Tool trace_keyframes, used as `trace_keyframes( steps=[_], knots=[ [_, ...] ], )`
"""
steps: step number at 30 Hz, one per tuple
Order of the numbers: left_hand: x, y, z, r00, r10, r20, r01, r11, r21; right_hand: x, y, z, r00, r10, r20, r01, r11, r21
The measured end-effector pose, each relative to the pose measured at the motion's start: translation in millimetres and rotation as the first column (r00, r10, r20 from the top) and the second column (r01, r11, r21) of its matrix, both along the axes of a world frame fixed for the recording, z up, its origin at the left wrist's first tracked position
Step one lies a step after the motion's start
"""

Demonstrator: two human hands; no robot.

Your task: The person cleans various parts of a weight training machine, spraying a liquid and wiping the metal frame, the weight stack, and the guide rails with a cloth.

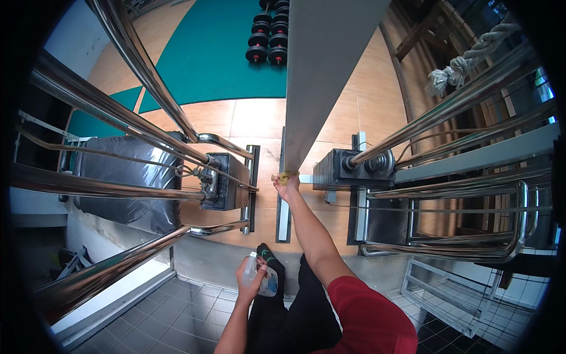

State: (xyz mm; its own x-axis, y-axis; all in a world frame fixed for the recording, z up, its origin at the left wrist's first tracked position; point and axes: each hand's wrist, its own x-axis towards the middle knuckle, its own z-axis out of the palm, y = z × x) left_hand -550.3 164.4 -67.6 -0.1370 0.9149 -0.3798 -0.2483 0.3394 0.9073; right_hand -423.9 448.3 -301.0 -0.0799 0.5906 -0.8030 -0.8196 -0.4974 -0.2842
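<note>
My left hand (250,278) is closed around a clear plastic spray bottle (266,282), held low in front of my legs. With my arm stretched forward, my right hand (287,186) grips a yellowish cloth (285,178) against the lower part of a grey metal upright post (327,66). The post rises towards the camera between two stacks of weight plates. The cloth's far side is hidden by the post and fingers.
Chrome bars and cables surround the left weight stack (225,181) and right weight stack (353,168). A black padded bench (128,177) stands left. Dumbbells (267,40) lie on a green mat (199,57) ahead. A frayed rope (460,66) hangs at upper right.
</note>
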Motion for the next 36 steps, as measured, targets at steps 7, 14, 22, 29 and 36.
trace_keyframes(
  steps=[7,14,22,29,36],
  knots=[
    [-1.4,-5.0,5.2,0.999,-0.046,-0.001,0.046,0.999,-0.010,-3.3,-1.9,4.8,0.957,-0.251,-0.145,0.264,0.961,0.082],
    [-3.6,-17.1,-0.8,0.998,-0.052,-0.032,0.050,0.997,-0.056,24.3,-54.9,144.8,0.946,-0.131,-0.296,0.264,0.841,0.472],
    [47.2,29.4,-11.5,0.958,-0.286,-0.010,0.286,0.957,-0.053,173.7,-137.0,70.0,0.637,0.125,0.761,-0.391,0.903,0.179],
    [121.2,122.7,-25.3,0.743,-0.651,-0.158,0.655,0.755,-0.031,204.8,-113.3,107.0,0.142,-0.275,0.951,-0.116,0.949,0.292],
    [208.7,209.1,-65.8,0.532,-0.691,-0.490,0.786,0.618,-0.018,287.2,-83.7,95.9,-0.091,-0.049,0.995,0.433,0.897,0.083]
  ],
)
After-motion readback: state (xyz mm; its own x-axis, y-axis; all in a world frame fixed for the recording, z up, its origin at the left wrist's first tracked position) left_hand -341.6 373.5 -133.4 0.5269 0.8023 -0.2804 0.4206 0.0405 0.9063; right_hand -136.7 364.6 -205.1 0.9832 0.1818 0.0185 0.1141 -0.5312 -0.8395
